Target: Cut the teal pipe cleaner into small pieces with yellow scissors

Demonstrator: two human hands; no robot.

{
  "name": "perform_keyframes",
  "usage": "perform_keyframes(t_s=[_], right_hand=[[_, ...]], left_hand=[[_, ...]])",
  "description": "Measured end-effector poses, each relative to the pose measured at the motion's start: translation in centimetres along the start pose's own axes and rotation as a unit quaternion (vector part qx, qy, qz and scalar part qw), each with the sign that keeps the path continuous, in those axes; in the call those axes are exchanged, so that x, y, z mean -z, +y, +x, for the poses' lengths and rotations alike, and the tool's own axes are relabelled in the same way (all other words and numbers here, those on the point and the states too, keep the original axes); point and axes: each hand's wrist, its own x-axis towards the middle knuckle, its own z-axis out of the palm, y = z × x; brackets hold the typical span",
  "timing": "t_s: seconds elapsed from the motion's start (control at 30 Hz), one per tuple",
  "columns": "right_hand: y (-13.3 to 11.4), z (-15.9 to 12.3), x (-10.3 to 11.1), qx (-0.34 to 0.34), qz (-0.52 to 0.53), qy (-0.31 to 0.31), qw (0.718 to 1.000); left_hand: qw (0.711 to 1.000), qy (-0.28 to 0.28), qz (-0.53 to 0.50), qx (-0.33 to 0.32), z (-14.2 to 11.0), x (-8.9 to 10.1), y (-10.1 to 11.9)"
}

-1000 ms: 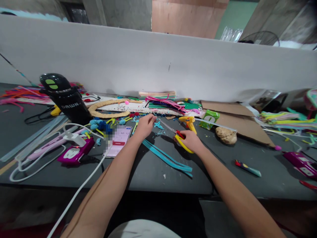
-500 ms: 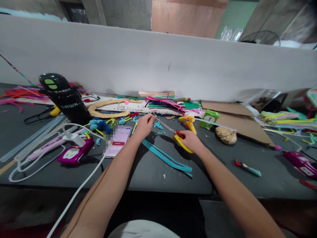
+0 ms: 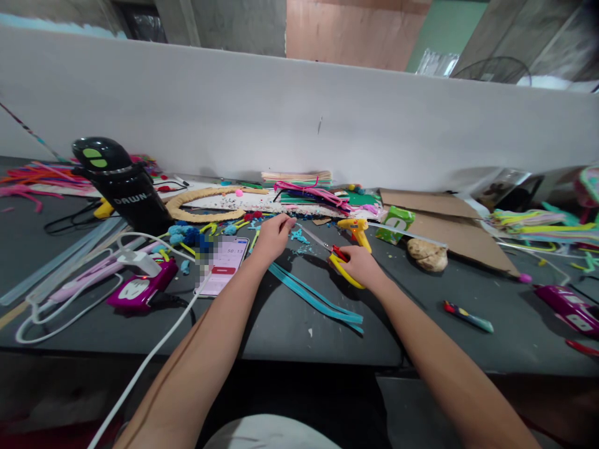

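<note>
My right hand [image 3: 359,265] is closed around the handles of the scissors [image 3: 345,272], which are yellow and red. Their blades reach up and left toward my left fingertips. My left hand [image 3: 277,234] is pinched, thumb against fingers; whatever is between the fingertips is too small to make out. Just beyond the blades lie light-blue pipe cleaner pieces [image 3: 299,236] with blue fuzz clippings scattered below them. Several long blue pipe cleaners [image 3: 318,299] stretch across the table from under my left wrist toward the front right.
A phone [image 3: 229,265] lies left of my left forearm, with a white cable across it. A yellow glue gun [image 3: 358,234], a green packet [image 3: 395,224] and a stone-like lump [image 3: 427,254] sit to the right. A black bottle [image 3: 128,193] and purple power strip [image 3: 143,288] stand left.
Both hands and the scissors stay almost still. The view shifts very slightly.
</note>
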Motion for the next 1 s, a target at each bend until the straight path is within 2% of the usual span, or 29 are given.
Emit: perform_keyframes(t_s=[0.57, 1.0], right_hand=[[0.17, 0.04, -0.12, 0.009, -0.002, 0.01, 1.0], [-0.23, -0.17, 0.08, -0.011, 0.021, 0.014, 1.0]], left_hand=[[1.0, -0.003, -0.004, 0.013, -0.1, -0.11, 0.12], [1.0, 0.004, -0.006, 0.016, -0.04, -0.01, 0.33]])
